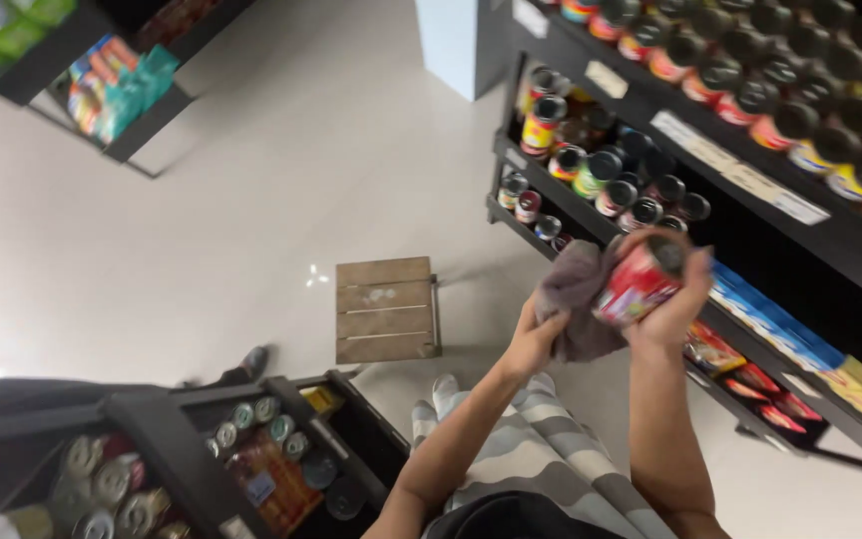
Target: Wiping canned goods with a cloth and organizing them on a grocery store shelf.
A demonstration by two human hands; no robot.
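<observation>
The right hand (672,304) is wrapped around one red can (639,283), fingers curled over its side and rim, holding it tilted in the air in front of the shelves. The left hand (533,337) is closed on one grey cloth (576,299), which is bunched up and pressed against the can's side. Both forearms rise from below, over striped grey-and-white trousers (531,449). To the right stands one black shelf unit (750,185) with several tiers: the upper rows are packed with dark-lidded cans too many and too blurred to count, the lower tiers hold blue boxes and red packets. On the floor just left of the hands lies one small wooden slatted stool (384,309). At lower left is one black cart (172,429) carrying more cans seen from above, with a blurred part of another person at its far left edge. A second dark shelf (102,90) with colourful packets stands at upper left. The floor (251,200) is pale, glossy tile.
</observation>
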